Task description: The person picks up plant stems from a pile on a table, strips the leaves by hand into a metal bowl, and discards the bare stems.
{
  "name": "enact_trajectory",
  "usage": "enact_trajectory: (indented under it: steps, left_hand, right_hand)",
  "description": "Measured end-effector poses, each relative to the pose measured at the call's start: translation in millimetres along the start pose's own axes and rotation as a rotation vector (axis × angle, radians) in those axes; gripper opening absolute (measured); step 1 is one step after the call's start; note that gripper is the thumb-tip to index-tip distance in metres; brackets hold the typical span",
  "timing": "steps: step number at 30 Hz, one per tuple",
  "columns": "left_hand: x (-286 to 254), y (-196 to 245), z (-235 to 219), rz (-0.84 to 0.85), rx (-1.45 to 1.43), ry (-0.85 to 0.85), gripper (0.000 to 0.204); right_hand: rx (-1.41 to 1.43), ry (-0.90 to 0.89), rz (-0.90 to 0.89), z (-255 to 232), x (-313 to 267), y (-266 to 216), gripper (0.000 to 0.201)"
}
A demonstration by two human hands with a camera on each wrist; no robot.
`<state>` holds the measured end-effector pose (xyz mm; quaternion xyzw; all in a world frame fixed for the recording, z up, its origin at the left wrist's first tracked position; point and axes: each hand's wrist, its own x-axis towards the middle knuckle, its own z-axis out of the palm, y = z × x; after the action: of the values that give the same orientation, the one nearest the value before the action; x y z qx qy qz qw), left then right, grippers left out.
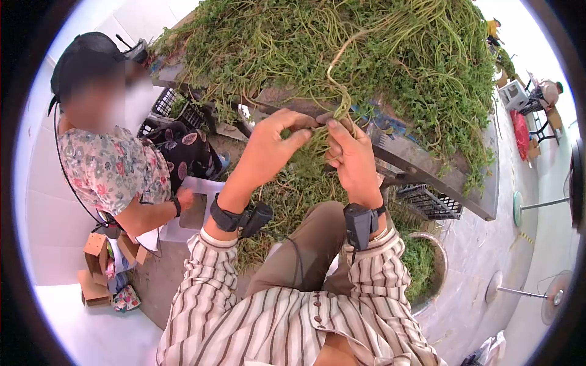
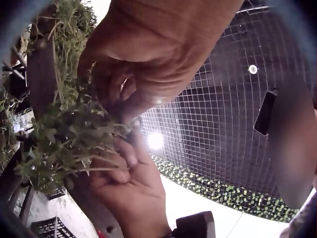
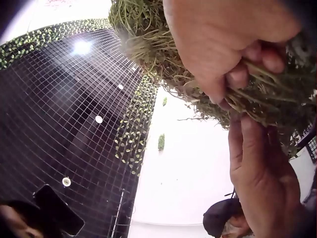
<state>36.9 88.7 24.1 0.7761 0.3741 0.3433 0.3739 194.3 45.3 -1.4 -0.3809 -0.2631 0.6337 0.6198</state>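
Both hands meet over the near edge of a table heaped with long-stemmed leafy greens (image 1: 244,46). My right hand (image 1: 354,160) grips a small bunch of the green stems (image 1: 343,104), its fingers curled round them and the thumb on top. From the other side my left hand (image 1: 268,146) pinches the same bunch between thumb and fingertips, right beside the right thumb. One long pale stem curves up from the bunch across the heap. Leafy ends (image 2: 69,144) hang below the hands in the left wrist view. The right wrist view shows stems (image 3: 267,89) running under the right fingers.
The metal table edge (image 1: 427,177) runs just beyond the hands. More greens lie on the floor beneath, with a black crate (image 1: 430,201) and a round tub of greens (image 1: 421,268) at right. Another person in a floral shirt (image 1: 113,165) sits at left, near cardboard boxes (image 1: 94,293).
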Motion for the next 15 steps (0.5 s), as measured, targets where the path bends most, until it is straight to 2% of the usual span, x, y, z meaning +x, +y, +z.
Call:
enact_trajectory:
  steps: [5, 7, 8, 10, 15]
  left_hand:
    - [0, -7, -2, -0.037, -0.092, -0.006, 0.02]
    - [-1, -7, 2, -0.129, -0.159, -0.029, 0.022]
    - [-1, -7, 4, -0.132, -0.16, -0.03, 0.022]
    - [-3, -5, 6, -0.047, 0.025, 0.031, 0.023]
    - [-4, -10, -6, -0.08, -0.047, 0.024, 0.019]
  right_hand:
    - [-0.031, 0.057, -0.046, 2, 4, 7, 0.014]
    - [-0.045, 0.065, -0.044, 0, 6, 10, 0.013]
    - [-0.06, 0.072, -0.044, 0, 7, 11, 0.013]
    - [-0.068, 0.06, -0.039, 2, 5, 12, 0.014]
    - [-0.045, 0.068, -0.045, 6, 4, 14, 0.016]
